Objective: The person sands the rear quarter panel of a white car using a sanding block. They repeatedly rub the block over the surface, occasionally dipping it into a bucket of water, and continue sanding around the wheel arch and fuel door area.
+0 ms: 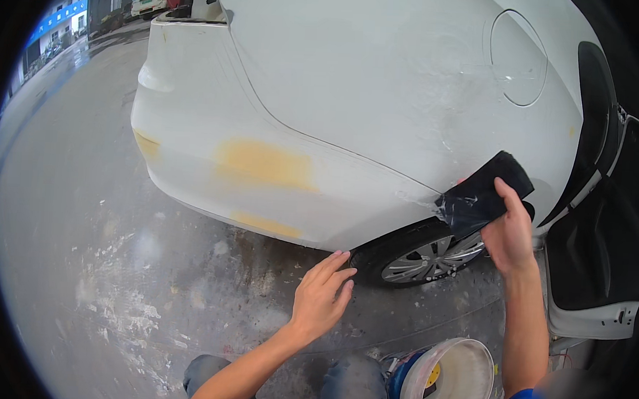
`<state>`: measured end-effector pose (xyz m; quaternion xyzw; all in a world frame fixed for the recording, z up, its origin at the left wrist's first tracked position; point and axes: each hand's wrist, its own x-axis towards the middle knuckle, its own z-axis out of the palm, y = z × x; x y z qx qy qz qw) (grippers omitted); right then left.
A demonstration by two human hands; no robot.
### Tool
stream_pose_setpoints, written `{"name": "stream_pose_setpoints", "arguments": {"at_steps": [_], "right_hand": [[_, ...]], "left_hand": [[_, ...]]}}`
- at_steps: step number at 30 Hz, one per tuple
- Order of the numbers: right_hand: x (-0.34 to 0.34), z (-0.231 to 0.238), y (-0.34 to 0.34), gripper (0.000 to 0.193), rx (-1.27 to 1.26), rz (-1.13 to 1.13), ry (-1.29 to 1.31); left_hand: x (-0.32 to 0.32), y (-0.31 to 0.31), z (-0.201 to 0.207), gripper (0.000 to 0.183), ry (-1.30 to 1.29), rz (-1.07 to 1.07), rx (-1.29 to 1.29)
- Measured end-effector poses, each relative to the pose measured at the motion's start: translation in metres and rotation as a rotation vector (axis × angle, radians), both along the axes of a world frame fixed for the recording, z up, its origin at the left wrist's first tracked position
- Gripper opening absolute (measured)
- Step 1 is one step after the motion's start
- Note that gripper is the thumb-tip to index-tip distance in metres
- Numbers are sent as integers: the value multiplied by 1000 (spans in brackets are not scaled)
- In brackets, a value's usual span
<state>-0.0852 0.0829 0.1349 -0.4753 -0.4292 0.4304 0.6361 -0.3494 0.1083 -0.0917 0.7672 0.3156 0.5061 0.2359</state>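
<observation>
A bent black sheet of wet sandpaper is gripped in my right hand, thumb on its face and the other fingers mostly hidden. It lies against the white car's rear side panel, just above the rear wheel. Water streaks run down the panel above the sheet. My left hand holds nothing. Its fingers are apart, with the tips near the wheel arch's rear edge below the bumper. Yellowish patches mark the bumper.
Between my knees and right forearm stands a whitish bucket with a yellow disc-shaped thing inside. An opened car door is at the right. A round fuel flap sits high on the panel. The concrete floor has whitish stains.
</observation>
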Motion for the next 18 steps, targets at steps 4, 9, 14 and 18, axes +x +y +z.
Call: {"name": "stream_pose_setpoints", "arguments": {"at_steps": [4, 9, 14, 18], "right_hand": [[-81, -78, 14, 36, -250, -47, -572], [-126, -141, 29, 32, -215, 92, -968], [-149, -152, 38, 24, -275, 183, -431], [-140, -145, 45, 35, -358, 212, -623]], "left_hand": [[-10, -5, -12, 30, -188, 40, -124], [-16, -8, -12, 56, -284, 36, -334], [-27, 0, -12, 61, -297, 9, -547], [-30, 4, -14, 51, -478, -47, -648]]}}
